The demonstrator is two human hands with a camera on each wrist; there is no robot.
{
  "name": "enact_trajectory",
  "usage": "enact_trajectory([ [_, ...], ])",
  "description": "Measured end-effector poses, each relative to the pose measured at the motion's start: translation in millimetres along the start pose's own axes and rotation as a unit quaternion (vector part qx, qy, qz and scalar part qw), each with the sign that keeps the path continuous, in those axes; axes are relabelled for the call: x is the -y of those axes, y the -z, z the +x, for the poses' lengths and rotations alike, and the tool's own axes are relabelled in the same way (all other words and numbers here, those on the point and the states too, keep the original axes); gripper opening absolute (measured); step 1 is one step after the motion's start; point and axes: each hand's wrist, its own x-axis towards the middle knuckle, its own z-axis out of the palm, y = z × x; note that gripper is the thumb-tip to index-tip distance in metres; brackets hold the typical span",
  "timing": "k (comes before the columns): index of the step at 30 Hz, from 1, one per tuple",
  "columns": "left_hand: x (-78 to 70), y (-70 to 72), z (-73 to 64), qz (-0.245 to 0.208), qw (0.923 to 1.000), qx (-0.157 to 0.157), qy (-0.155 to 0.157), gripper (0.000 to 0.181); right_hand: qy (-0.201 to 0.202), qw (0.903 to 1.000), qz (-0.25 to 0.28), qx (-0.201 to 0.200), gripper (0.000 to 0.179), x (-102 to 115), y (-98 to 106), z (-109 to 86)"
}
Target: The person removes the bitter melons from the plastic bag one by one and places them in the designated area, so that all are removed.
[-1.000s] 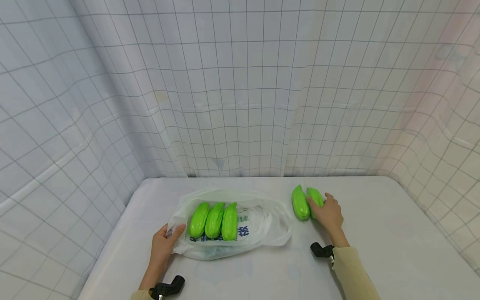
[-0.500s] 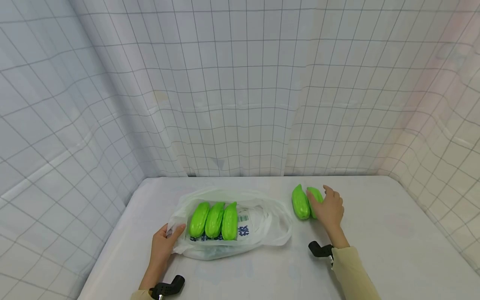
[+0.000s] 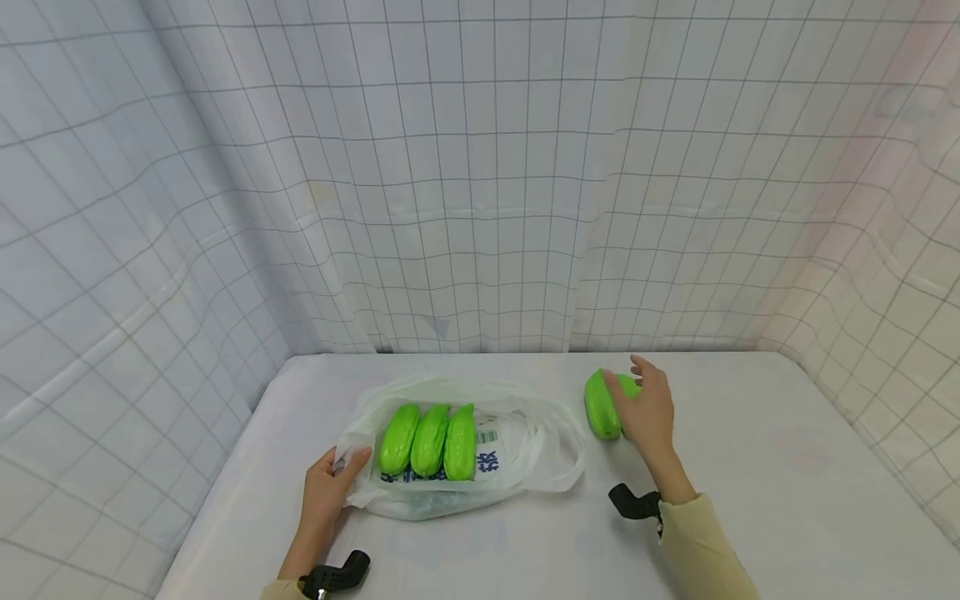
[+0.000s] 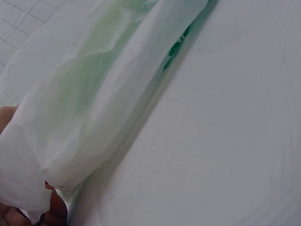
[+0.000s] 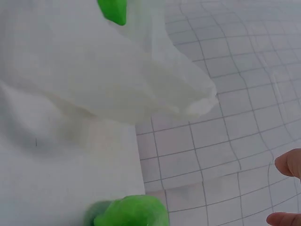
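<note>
In the head view, my left hand (image 3: 321,500) pinches the left edge of a white plastic bag (image 3: 438,505), which lies with its mouth spread. The left wrist view shows fingers (image 4: 57,207) under a fold of the bag (image 4: 101,136). Three bright green gourds (image 3: 429,442) lie side by side in the bag. To the right, two more are on the table: a left gourd (image 3: 601,412) and a right gourd (image 3: 628,386), the latter mostly hidden by my right hand (image 3: 649,417). That hand has its thumb and fingers spread over the pair, holding nothing.
A white-covered table (image 3: 780,467) carries everything. White grid-patterned curtains (image 3: 480,208) stand behind and at both sides. Each wrist wears a black camera mount, such as the right mount (image 3: 633,502). The bag's loose handle (image 3: 573,467) extends toward the two loose gourds.
My right hand has lifted off the right loose gourd and shifted up and to the left, now overlapping both loose gourds. The left hand and the bag stay put.
</note>
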Motion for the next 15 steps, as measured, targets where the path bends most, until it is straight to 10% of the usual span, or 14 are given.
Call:
enact_trajectory([
  [15, 1.5, -0.4, 1.3, -0.006, 1.0000, -0.001, 0.005, 0.063, 0.041, 0.9966, 0.051, 0.051, 0.052, 42.0, 1.9, -14.4],
])
